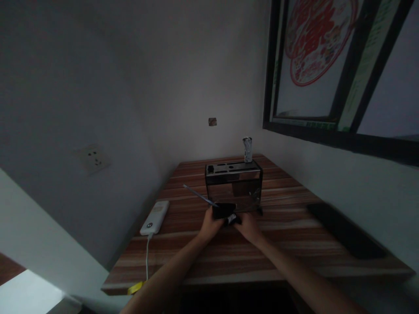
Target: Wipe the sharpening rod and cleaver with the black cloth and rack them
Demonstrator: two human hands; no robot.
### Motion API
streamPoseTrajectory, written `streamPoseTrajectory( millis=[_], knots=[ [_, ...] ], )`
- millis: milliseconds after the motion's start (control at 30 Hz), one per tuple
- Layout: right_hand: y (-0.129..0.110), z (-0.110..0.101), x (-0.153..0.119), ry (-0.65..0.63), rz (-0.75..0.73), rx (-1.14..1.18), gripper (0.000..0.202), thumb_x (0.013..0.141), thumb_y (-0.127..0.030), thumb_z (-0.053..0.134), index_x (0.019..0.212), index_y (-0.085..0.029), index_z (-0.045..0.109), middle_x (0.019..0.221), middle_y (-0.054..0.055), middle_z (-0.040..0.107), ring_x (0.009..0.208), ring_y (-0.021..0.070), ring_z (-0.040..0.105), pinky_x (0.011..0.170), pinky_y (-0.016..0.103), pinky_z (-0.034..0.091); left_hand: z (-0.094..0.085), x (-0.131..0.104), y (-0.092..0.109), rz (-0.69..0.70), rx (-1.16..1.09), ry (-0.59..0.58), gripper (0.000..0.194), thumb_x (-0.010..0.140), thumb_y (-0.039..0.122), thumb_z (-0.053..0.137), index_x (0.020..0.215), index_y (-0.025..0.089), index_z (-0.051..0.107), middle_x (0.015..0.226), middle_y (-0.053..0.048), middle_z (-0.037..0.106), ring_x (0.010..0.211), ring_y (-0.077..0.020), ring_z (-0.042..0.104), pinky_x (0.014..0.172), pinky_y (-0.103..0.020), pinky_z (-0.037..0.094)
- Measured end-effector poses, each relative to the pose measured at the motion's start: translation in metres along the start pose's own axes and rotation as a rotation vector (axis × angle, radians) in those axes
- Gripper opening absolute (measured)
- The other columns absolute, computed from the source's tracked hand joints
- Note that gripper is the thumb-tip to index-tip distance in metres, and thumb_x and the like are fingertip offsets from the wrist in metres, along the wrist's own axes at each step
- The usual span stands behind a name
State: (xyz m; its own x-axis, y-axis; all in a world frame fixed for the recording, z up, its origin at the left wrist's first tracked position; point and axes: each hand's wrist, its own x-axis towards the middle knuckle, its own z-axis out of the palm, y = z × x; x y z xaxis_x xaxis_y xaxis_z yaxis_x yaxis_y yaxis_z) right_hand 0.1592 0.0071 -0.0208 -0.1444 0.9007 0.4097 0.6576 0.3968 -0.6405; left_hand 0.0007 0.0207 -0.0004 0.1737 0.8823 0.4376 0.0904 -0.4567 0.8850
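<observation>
In the middle of the head view, my left hand is closed on a dark object, from which a thin grey rod sticks out to the upper left. Close by on the right, my right hand is closed at the dark object's right end, near a small black and white piece. Its fingertips are partly hidden. Just behind both hands stands a box-shaped holder with a slotted top and shiny front. A silvery wrapped item stands upright at its back right.
The striped wooden table meets walls behind and at both sides. A white power bank with a white cable lies left. A flat black object lies right. Yellow material is at the front left edge.
</observation>
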Motion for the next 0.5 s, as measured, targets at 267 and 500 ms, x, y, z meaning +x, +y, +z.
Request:
streamPoseTrajectory(
  millis=[267,500],
  knots=[
    [-0.002,0.002,0.001,-0.021,-0.040,0.042,0.017,0.067,-0.015,0.057,0.079,-0.017,0.068,0.081,0.007,0.071,0.077,0.0237,0.064,0.067,0.028,0.045,-0.012,0.002,0.006,0.025,-0.009,0.032,0.019,0.058,0.022,0.063,0.074,0.012,0.062,0.070,-0.001,0.063,0.067,-0.0146,0.055,0.064,-0.023,0.044],
    [-0.001,0.006,0.002,0.005,-0.054,0.058,0.020,0.076,-0.029,0.053,0.078,-0.016,0.068,0.076,0.006,0.070,0.071,0.0227,0.064,0.062,0.027,0.044,-0.029,0.015,0.007,-0.008,-0.020,0.241,0.016,0.060,0.026,0.060,0.064,0.011,0.062,0.060,-0.001,0.062,0.056,-0.0133,0.053,0.055,-0.023,0.043]
  ],
)
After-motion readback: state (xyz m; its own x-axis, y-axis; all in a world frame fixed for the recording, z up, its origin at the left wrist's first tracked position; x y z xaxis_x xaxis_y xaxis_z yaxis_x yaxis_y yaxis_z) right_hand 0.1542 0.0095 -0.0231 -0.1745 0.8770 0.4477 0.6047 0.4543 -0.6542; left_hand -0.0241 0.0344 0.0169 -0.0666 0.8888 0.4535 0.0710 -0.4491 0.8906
